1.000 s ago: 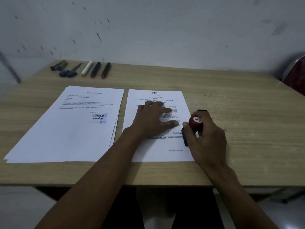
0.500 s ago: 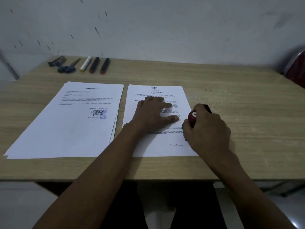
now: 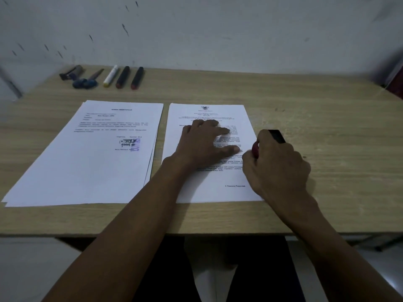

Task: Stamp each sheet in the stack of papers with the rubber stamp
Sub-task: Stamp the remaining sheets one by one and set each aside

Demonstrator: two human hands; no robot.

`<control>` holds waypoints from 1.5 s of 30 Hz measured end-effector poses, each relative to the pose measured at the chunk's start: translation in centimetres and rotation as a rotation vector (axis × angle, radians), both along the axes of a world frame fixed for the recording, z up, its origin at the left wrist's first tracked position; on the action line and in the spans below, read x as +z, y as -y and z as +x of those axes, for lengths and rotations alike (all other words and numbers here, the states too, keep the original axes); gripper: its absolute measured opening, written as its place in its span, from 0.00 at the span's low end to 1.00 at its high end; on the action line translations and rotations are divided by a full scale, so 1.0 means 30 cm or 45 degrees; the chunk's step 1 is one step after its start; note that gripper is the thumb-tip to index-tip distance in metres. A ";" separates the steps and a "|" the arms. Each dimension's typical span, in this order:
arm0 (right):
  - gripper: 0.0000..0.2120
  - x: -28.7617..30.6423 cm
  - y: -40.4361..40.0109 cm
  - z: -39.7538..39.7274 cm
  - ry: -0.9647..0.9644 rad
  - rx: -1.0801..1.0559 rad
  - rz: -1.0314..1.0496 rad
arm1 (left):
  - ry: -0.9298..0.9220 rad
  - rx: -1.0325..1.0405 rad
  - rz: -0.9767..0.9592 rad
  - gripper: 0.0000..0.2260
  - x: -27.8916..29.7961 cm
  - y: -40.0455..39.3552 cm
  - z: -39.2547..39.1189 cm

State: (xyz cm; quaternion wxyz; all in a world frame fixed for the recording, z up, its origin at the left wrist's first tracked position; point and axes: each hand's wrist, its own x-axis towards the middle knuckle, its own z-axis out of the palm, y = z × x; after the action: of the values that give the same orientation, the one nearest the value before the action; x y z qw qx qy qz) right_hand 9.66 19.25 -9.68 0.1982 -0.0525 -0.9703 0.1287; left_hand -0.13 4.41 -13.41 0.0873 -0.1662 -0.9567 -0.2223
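Two piles of printed white sheets lie side by side on the wooden table. The top sheet of the left pile carries a bluish stamp mark beside a signature. My left hand rests flat, fingers spread, on the text of the right pile's top sheet. My right hand grips the rubber stamp by its red knob at that sheet's right edge. A black ink pad pokes out behind my knuckles. The stamp's face is hidden by my fingers.
At the table's far left corner lie a dark small tool, blue-handled scissors, a white marker and two black markers. A white wall stands right behind the table. A red chair edge shows at far right.
My right hand has turned over the stamp, so its red knob is now mostly covered by my fingers. My left hand stays on the sheet. The view shifted slightly downward.
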 end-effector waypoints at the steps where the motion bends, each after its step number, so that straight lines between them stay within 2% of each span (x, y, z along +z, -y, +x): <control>1: 0.09 -0.003 0.000 -0.003 0.006 0.004 -0.021 | 0.000 0.001 -0.005 0.29 -0.001 0.000 0.000; 7: 0.10 -0.016 -0.006 -0.005 0.003 0.009 -0.082 | 0.021 -0.006 -0.005 0.28 0.007 -0.002 0.005; 24: 0.10 -0.015 -0.009 0.001 0.008 0.025 -0.031 | 0.028 -0.010 0.010 0.29 -0.002 0.006 0.009; 33: 0.10 -0.016 -0.021 -0.002 -0.078 0.059 -0.096 | 0.024 -0.020 0.001 0.27 0.010 0.003 0.013; 36: 0.12 -0.012 -0.040 -0.011 -0.070 0.106 -0.223 | -0.005 -0.005 0.128 0.25 0.024 0.008 0.017; 40: 0.18 0.004 -0.096 -0.046 -0.131 0.055 -0.650 | -0.207 -0.003 0.468 0.20 0.063 0.017 0.026; 45: 0.15 -0.001 -0.177 -0.110 -0.353 -0.017 -0.908 | -0.354 0.099 0.771 0.12 0.091 0.035 0.029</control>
State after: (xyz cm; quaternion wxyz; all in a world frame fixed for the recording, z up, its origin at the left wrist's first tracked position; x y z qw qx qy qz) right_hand 6.35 24.55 -9.70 0.2978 -0.1067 -0.8282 0.4626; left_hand 0.73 3.35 -10.69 0.2709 -0.1248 -0.8319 -0.4680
